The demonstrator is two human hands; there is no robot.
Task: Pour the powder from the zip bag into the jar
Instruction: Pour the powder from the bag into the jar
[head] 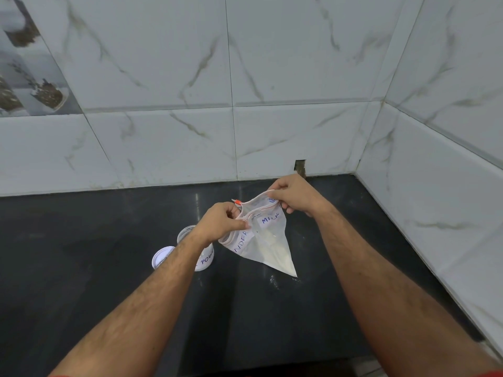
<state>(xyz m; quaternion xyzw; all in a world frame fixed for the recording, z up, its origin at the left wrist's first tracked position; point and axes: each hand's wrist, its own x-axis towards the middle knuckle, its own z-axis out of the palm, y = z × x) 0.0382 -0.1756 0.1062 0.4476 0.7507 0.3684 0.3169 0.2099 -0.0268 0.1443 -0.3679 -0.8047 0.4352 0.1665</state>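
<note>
Left hand (pixel 221 220) and right hand (pixel 292 195) pinch zip bag (pixel 268 240) rim, spreading mouth for pouring; jar (pixel 202 258) uncapped below, lid (pixel 161 257) beside.

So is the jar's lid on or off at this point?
Off. The white lid lies on the counter beside the jar, whose open mouth shows above the left forearm.

The zip bag (pixel 268 242) is clear with a pale pink-white zip edge, an orange slider, white labels lettered in blue, and off-white powder (pixel 280 261) inside. The jar (pixel 202 253) and its lid (pixel 161 257) are white, the jar's label lettered in blue. The table (pixel 81 268) is glossy black; the wall tiles (pixel 285 77) are white marble with grey-brown veins.
</note>
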